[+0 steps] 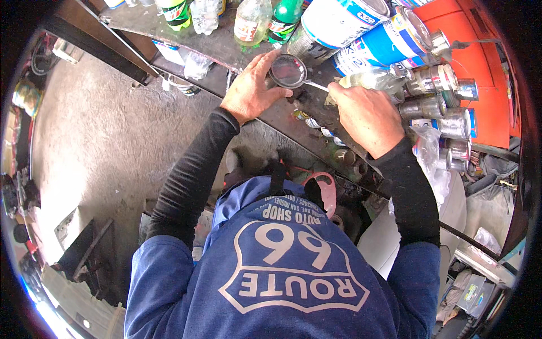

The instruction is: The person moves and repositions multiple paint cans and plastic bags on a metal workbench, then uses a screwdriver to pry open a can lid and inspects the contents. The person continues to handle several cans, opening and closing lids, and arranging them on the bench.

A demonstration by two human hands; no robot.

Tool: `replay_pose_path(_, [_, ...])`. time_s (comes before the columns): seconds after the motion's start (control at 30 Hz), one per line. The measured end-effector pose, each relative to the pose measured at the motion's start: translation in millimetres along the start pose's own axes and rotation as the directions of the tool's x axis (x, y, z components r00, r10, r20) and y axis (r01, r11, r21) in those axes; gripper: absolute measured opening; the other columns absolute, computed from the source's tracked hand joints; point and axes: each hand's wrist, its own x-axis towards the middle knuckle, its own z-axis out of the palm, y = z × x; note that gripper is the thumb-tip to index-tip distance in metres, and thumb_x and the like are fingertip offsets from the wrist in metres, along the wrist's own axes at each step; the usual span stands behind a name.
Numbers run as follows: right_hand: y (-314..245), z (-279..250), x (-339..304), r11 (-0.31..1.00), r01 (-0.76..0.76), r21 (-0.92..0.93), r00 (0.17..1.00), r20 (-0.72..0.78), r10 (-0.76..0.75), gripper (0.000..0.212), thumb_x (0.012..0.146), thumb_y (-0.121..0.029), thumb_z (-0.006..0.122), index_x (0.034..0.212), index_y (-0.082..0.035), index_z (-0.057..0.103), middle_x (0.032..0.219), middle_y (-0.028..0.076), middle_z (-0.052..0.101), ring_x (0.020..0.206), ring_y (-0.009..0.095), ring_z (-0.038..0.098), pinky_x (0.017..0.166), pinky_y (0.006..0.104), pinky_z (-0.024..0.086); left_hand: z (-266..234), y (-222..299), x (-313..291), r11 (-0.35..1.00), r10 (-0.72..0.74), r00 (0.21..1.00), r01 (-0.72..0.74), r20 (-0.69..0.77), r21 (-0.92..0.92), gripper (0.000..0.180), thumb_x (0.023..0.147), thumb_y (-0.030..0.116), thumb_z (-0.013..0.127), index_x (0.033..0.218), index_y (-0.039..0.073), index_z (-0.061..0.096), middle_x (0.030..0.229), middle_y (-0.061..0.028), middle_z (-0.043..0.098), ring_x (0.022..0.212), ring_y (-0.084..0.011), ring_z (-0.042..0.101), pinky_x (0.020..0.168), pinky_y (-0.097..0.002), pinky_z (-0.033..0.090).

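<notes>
My left hand [252,87] is wrapped around the side of a small round can [287,69], with the thumb at its near edge. The can's open top shows a dark rim and a greyish inside. My right hand [370,113] grips a thin, shiny metal handle [316,85] that runs to the can's right edge. Whether its far end dips inside the can cannot be made out. Both hands are above a dark, stained bench [217,53], and black sleeves cover my forearms.
Plastic bottles, including a green bottle [285,20], stand along the far side. Large paint cans, among them a blue-and-white can [384,42], and several small tins [432,79] crowd the right. An orange panel [474,85] lies beyond them. Concrete floor [113,124] spreads to the left.
</notes>
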Motion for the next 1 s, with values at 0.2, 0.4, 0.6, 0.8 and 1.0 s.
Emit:
replay_pose_path(0.2, [16.0,7.8,3.9,0.998,-0.014,0.069,0.999,0.05,0.01,0.018,0.095,-0.009,0.054,0.11,-0.005,0.062,0.08,0.021,0.069,0.083,0.044,0.069,0.071,0.0528,0.054,2.4,-5.0,0.3,1.0,0.012,1.0,-0.012,0.016,0.022,0.089,0.079,0.035,0.084,0.15,0.001,0.041,0.145,-0.0244,0.051,0.136,-0.0397,0.05,0.113,-0.0432,0.042])
replay_pose_path(0.4, [8.5,24.0,-2.9,0.98,-0.099,0.171,0.995,0.029,0.095,0.02,0.098,-0.012,0.054,0.116,-0.007,0.063,0.086,0.021,0.07,0.08,0.045,0.069,0.069,0.0549,0.053,5.0,-2.1,0.7,1.0,0.007,0.999,-0.006,-0.049,0.016,0.087,0.075,0.022,0.088,0.148,0.003,0.047,0.139,-0.019,0.057,0.128,-0.0328,0.058,0.106,-0.0404,0.049])
replay_pose_path(0.6, [15.7,8.5,0.0,1.0,0.015,0.006,1.0,0.014,-0.015,0.017,0.095,-0.007,0.052,0.11,-0.008,0.061,0.081,0.021,0.069,0.079,0.043,0.069,0.067,0.0564,0.052,1.2,-2.5,1.8,0.999,-0.011,1.0,0.012,0.023,-0.043,0.088,0.077,0.031,0.085,0.149,0.001,0.043,0.146,-0.0238,0.051,0.135,-0.0395,0.051,0.112,-0.0427,0.044])
replay_pose_path(0.8, [12.3,45.0,6.0,0.767,-0.094,0.634,0.993,0.002,0.119,0.02,0.103,-0.021,0.051,0.101,-0.005,0.063,0.088,0.02,0.069,0.084,0.047,0.068,0.068,0.0542,0.05,3.9,-4.4,2.3,1.0,-0.005,1.0,0.005,0.009,-0.023,0.088,0.077,0.031,0.085,0.148,0.001,0.044,0.144,-0.0235,0.052,0.133,-0.0398,0.053,0.111,-0.0431,0.045])
replay_pose_path(1.0, [26.0,41.7,-2.4,0.977,-0.003,0.211,0.996,-0.083,0.021,0.02,0.105,-0.024,0.048,0.109,-0.011,0.064,0.072,0.021,0.065,0.064,0.041,0.067,0.058,0.0532,0.051,-7.0,1.4,5.2,0.999,-0.024,0.997,0.026,0.07,-0.028,0.094,0.076,0.04,0.086,0.148,-0.002,0.043,0.142,-0.0255,0.054,0.131,-0.0402,0.054,0.108,-0.0442,0.047])
